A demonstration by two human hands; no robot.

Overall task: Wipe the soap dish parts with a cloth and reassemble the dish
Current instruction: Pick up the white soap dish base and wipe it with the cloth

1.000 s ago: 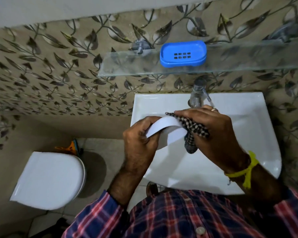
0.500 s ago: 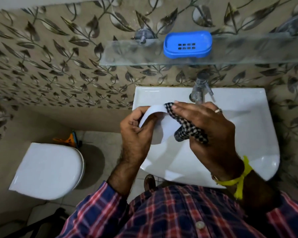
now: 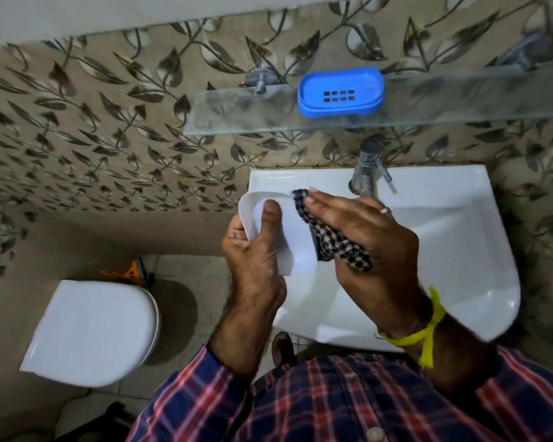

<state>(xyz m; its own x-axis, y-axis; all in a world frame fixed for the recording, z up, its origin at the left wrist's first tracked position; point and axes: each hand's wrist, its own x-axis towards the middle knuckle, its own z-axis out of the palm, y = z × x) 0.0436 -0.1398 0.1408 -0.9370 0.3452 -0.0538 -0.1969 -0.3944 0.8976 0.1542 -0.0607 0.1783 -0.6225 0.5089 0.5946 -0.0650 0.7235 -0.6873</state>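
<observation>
My left hand (image 3: 253, 253) grips a white soap dish part (image 3: 288, 231) over the left side of the sink, thumb lying across its face. My right hand (image 3: 361, 231) presses a black-and-white checked cloth (image 3: 332, 240) against the part's right edge with straight fingers, the cloth tucked under the palm. The blue soap dish part (image 3: 340, 92), with drain slots in its floor, sits on the glass shelf (image 3: 237, 113) above the sink.
A white wash basin (image 3: 460, 250) is below my hands, with a chrome tap (image 3: 366, 173) at its back. A white toilet with its lid closed (image 3: 93, 330) stands at lower left. Leaf-patterned tiles cover the wall behind.
The white part has turned so its broad face points up, and my left thumb now lies across it. My right hand has flattened and slid the cloth along the part's right edge.
</observation>
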